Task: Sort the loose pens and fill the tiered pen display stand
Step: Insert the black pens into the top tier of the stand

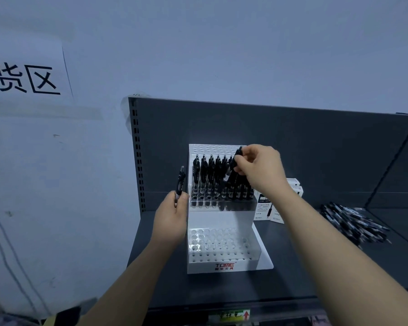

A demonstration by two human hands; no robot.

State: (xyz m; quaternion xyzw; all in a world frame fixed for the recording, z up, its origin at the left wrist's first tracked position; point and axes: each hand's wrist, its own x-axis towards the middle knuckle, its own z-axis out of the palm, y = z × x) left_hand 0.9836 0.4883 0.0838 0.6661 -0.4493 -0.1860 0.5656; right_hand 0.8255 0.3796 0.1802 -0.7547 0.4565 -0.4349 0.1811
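We stand in a shop's stocking area: a dark metal shelf (222, 288) with a slotted upright (137, 156), a price tag (231, 315) on its front edge, a branded display stand (224, 265) and a printed wall sign (26, 78).

One stand (224, 267), two hands (172, 217) (262, 168), each holding one pen (180, 182).

wall (198, 43): pale blue-grey, above the grip
paper sign (26, 76): 2 black characters, up-left of the grip
shelf unit (316, 142): dark grey metal, behind and under the grip
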